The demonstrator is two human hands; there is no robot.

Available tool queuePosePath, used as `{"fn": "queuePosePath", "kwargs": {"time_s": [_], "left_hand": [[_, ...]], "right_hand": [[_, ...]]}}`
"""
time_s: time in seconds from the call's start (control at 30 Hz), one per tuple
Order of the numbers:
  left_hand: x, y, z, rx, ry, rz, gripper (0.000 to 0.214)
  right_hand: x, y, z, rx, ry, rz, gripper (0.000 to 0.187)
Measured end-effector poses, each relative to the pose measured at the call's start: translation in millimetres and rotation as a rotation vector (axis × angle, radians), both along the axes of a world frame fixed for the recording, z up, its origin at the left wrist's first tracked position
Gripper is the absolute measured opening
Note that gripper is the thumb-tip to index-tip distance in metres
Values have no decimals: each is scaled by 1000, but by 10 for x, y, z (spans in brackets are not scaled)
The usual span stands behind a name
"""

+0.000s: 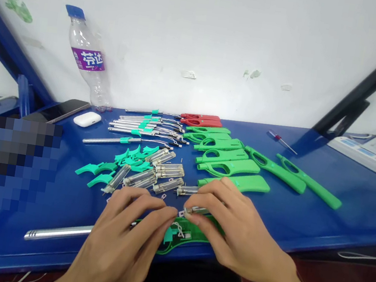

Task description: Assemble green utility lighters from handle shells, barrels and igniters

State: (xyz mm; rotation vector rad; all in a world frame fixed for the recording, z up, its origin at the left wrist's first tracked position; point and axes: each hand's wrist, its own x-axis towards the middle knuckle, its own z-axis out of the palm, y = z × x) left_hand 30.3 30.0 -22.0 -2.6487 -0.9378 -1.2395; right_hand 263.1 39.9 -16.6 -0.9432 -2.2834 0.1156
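Note:
My right hand (232, 225) pinches a clear lighter gas tank (199, 210) between thumb and fingers, with a small metal tab at its left end. Just below lies an open green lighter shell half (198, 235) at the table's front edge. In the shell sit a teal trigger (169, 235) and white wires. My left hand (129, 236) is over the shell's left side, fingers bent and pressed together near the tank's end; what they grip is hidden. A silver lighter tube (57, 233) sticks out to the left from under this hand.
Beyond my hands lie several clear gas tanks (169, 170), teal triggers (102, 168), silver tubes with wires (130, 126), green shell halves (228, 156) and red ones (201, 120). A screwdriver (282, 141), bottle (90, 60), white earbud case (87, 119) and power strip (369, 158) stand farther out.

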Motion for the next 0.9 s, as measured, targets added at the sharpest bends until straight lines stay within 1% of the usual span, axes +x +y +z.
{"fn": "queuePosePath", "kwargs": {"time_s": [0.1,0.2,0.3,0.47,0.6,0.7,0.9], "left_hand": [[2,1,-5,14,6,-1,17],[-6,3,-16,-7,4,-14,18],[-22,-3,-27,-29,10,-2,20],[-23,-5,-29,-12,15,13,22],[-17,1,-27,-17,5,-9,20],[-20,-1,-28,-28,6,-19,22],[-12,-4,-29,-6,-3,-14,22]], "right_hand": [[0,11,-10,55,8,23,15],[8,10,-6,122,37,44,12],[19,4,2,154,73,54,11],[27,-11,29,187,99,76,26],[7,-34,62,181,143,93,34],[-7,-48,60,167,182,98,31],[8,-57,-25,132,242,124,15]]}}
